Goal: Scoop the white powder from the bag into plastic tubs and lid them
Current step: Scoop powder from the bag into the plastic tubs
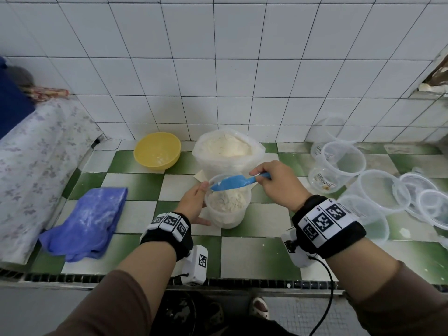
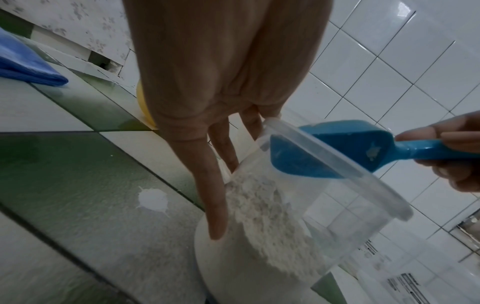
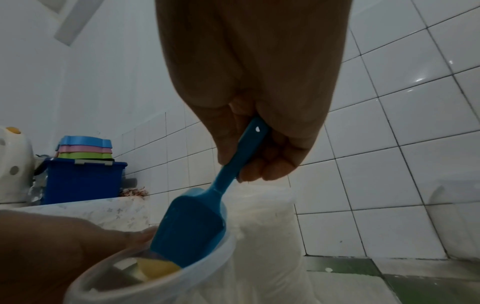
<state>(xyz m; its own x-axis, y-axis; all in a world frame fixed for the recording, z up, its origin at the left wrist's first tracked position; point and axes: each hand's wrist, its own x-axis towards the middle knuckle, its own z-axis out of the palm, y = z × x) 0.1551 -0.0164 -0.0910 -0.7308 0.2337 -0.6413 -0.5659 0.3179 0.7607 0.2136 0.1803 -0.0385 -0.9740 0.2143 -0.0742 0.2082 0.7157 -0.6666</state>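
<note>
My left hand [image 1: 194, 202] steadies a clear tub [image 1: 228, 207] on the green-and-white tiled counter [image 1: 254, 253], fingers laid nearly straight along its side with the thumb round the near side. The tub is well over half full of white powder [image 1: 226, 201]. My right hand [image 1: 276, 183] pinches the handle of a blue scoop [image 1: 234, 182], whose bowl tips over the tub's rim and looks nearly emptied. Just behind the tub stands the open bag [image 1: 229, 151], heaped with the same powder. To its left sits a yellow bowl [image 1: 157, 151] with only traces of white in it. On my right lie several empty clear tubs [image 1: 344, 158], some on their sides, and loose lids [image 1: 426, 197]. A dusted blue cloth [image 1: 87, 219] lies to the left.
</note>
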